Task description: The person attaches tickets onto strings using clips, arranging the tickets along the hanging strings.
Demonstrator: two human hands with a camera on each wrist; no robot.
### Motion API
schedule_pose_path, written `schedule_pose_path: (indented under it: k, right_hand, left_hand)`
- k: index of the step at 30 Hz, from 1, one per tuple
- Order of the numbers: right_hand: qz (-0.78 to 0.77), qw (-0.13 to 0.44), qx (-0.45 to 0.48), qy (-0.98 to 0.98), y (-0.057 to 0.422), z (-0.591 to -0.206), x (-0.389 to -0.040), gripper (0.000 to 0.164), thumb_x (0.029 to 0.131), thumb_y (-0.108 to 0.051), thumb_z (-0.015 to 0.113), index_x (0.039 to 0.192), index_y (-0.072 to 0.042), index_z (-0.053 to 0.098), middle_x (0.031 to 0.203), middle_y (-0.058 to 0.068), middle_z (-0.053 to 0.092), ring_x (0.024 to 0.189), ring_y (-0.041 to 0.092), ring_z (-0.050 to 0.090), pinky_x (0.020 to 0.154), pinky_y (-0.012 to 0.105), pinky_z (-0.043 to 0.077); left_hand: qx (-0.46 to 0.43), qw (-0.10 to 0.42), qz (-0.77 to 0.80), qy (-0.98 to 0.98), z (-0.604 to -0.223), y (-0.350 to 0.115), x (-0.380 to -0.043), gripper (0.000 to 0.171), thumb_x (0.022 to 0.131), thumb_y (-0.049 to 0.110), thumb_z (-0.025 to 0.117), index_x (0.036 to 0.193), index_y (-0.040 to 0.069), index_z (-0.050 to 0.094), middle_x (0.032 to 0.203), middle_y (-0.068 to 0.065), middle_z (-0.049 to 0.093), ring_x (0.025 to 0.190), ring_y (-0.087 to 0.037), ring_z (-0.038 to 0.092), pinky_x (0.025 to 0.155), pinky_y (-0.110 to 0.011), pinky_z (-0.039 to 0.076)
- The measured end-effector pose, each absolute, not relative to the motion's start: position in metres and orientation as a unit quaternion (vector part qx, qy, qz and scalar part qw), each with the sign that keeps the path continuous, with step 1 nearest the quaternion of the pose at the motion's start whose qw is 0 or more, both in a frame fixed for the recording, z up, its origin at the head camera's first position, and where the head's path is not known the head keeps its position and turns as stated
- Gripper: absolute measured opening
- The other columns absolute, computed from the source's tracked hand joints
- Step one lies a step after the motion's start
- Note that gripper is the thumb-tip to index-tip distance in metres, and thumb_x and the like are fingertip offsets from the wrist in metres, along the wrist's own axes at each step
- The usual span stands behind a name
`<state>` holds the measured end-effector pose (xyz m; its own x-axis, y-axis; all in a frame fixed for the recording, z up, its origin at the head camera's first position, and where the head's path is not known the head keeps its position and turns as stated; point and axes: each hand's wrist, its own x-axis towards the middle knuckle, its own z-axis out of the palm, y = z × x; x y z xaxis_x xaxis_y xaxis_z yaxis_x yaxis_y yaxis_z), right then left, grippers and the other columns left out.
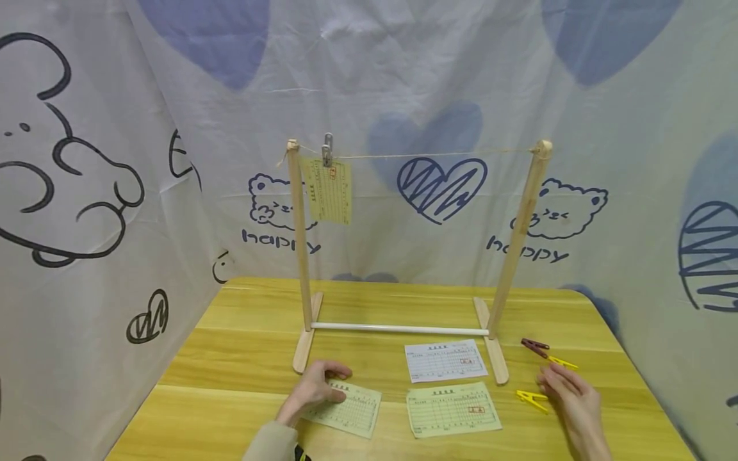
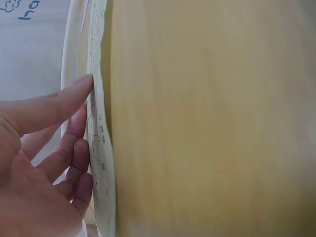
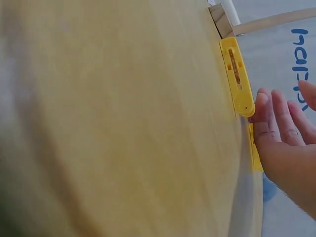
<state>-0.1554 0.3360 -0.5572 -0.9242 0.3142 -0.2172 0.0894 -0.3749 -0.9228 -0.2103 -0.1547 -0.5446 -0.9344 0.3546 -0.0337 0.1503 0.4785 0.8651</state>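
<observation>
At the front left of the table, a yellow printed slip [image 1: 360, 410] lies slightly turned. My left hand [image 1: 319, 387] is over its left part, thumb tip resting on the paper; in the left wrist view the thumb [image 2: 59, 106] and the bent fingers are at the slip's surface. My right hand [image 1: 576, 403] hovers by the small clips at the right, fingers loosely bent and holding nothing. Its fingertips are close to a yellow clip [image 1: 532, 400], which the right wrist view shows large [image 3: 238, 76]; contact cannot be told. Another yellow clip [image 1: 562, 363] lies just beyond the fingers.
A dark red clip [image 1: 535, 346] lies behind the yellow ones. White [image 1: 446, 360] and yellow [image 1: 453, 411] slips lie mid-table. Behind stands a wooden frame [image 1: 521, 237] with a string [image 1: 432, 155] and white bar [image 1: 398, 329]. A metal clip [image 1: 327, 153] holds a yellow slip [image 1: 331, 195] there.
</observation>
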Motion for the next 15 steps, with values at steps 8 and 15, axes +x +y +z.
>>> schedule_pose_path:
  k: [8, 15]
  right_hand:
    - [0.783, 0.031, -0.180, -0.594, 0.3404, -0.5609, -0.1544, 0.019, 0.095, -0.018, 0.070, 0.093, -0.036, 0.072, 0.089, -0.013, 0.077, 0.085, -0.001, 0.071, 0.080, 0.017, 0.059]
    - [0.766, -0.001, -0.176, -0.618, 0.3421, -0.5624, -0.1541, 0.023, 0.095, -0.013, 0.070, 0.092, -0.036, 0.071, 0.088, -0.016, 0.076, 0.088, -0.002, 0.071, 0.083, 0.017, 0.059]
  left_hand:
    - [0.137, 0.101, 0.476, 0.863, -0.5454, -0.1514, -0.2119, 0.041, 0.069, -0.013, 0.082, 0.108, -0.005, 0.073, 0.100, -0.015, 0.074, 0.091, -0.019, 0.065, 0.081, -0.033, 0.056]
    - [0.130, 0.087, 0.459, 0.875, -0.5490, -0.1483, -0.2131, 0.036, 0.070, -0.009, 0.082, 0.105, -0.002, 0.075, 0.095, -0.010, 0.073, 0.088, -0.017, 0.062, 0.079, -0.030, 0.053]
